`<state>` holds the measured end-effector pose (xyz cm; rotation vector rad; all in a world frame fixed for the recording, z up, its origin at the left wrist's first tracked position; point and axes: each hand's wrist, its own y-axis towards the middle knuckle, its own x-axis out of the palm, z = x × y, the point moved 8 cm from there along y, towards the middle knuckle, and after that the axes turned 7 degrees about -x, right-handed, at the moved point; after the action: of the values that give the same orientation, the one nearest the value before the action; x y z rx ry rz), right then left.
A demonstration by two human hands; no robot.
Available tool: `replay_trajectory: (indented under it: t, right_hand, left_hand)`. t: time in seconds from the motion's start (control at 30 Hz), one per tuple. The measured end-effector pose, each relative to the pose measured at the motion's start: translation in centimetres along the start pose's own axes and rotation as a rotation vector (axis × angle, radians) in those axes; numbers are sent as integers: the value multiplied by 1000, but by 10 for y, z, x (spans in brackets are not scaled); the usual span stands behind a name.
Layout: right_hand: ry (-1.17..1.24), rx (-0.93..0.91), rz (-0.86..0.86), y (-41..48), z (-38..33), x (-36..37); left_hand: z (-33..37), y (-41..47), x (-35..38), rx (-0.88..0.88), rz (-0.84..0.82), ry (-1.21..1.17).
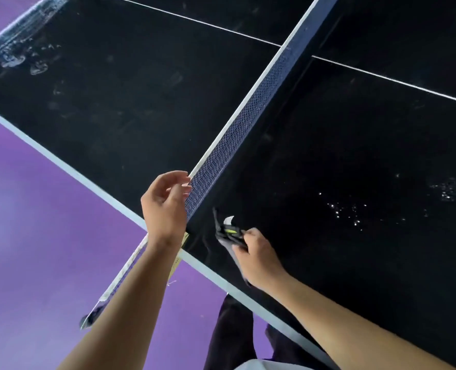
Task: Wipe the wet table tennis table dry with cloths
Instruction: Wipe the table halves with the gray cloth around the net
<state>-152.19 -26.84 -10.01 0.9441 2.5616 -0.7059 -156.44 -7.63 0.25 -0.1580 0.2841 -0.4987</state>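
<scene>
Beside the net point(248, 110), at the bench's point(141, 102) near edge: right hand point(259, 257) grips a dark grey cloth point(232, 236) (green tag showing), which lies on the bench just right of the net. Left hand point(165, 206) holds nothing, fingers loosely curled, tips at the net's top band. Water droplets point(349, 212) sit further right.

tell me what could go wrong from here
The cloth in the right hand's grip is bunched small, so it may smear the droplets rather than lift them. The left hand at the net could tug it loose. The wet patch at the far corner could get missed.
</scene>
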Motion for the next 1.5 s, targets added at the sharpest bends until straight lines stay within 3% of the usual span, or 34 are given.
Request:
replay_trajectory:
  t: [0.17,0.23,0.37,0.43,0.53,0.7,0.77,0.87,0.93,1.03,1.33,1.5]
  right_hand:
    - [637,293,482,26,75,-171]
    - [723,317,563,40,92,-218]
    - [326,301,351,87,100,-268]
    - [146,253,466,115,95,-314]
    - [-208,227,709,157,84,-393]
    - [-702,326,678,250,120,-462]
    - [-730,389,670,287,139,-467]
    - [-552,514,753,323,160,-455]
    - [-477,474,811,344,156,-444]
    - [-425,359,711,374,144,-428]
    - [-338,111,444,318,98,-307]
    - [-358,68,288,270,80,-220]
  left_hand:
    - [-27,1,101,43,-214,266]
    - [-47,11,141,115,-298,486]
    - [-98,42,173,98,-304,897]
    - [-117,50,169,72,-210,1003]
    - [-131,47,171,167,-117,1102]
    - [-127,55,173,311,157,1058]
    - [-131,57,174,449,192,1071]
    - [-137,63,176,524,179,1052]
    - [-136,63,177,533,199,1016]
    - [-134,62,181,543,159,1035]
    - [-138,55,173,220,18,1058]
    - [-144,54,171,180,-100,1106]
